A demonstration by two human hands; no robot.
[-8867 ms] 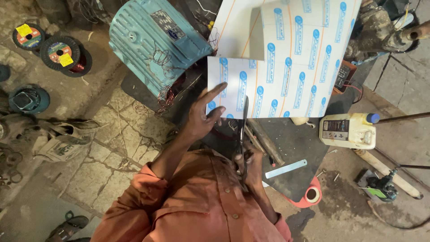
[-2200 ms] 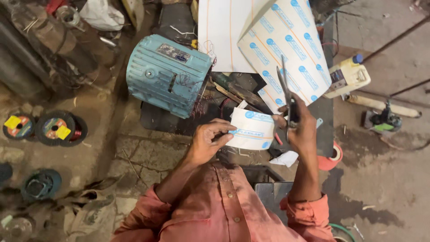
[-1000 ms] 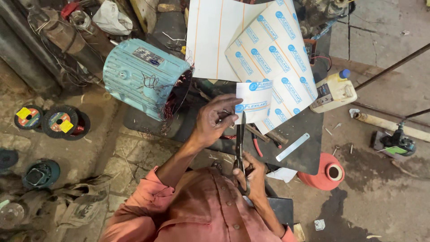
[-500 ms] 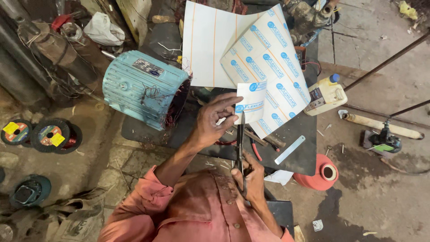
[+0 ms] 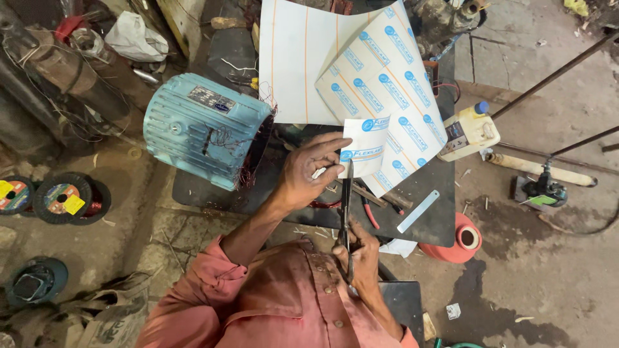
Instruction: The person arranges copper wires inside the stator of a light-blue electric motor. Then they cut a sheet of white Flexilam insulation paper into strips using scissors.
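Here we trim a small sheet piece [image 5: 365, 153] with scissors [image 5: 346, 212] over the dark counter [image 5: 425, 193].

Our left hand [image 5: 309, 171] pinches the piece at its lower left edge, fingers closed on it, holding it just above the counter in front of the large printed sheet [image 5: 387, 84]. Our right hand [image 5: 360, 254] is wrapped around the scissor handles, blades pointing up to the piece's bottom edge. The piece curls a little, so we judge it light, thin and springy, probably smooth; gripping close beside the cut line should keep it from flexing. A blue motor housing [image 5: 203, 129] lies to the left.
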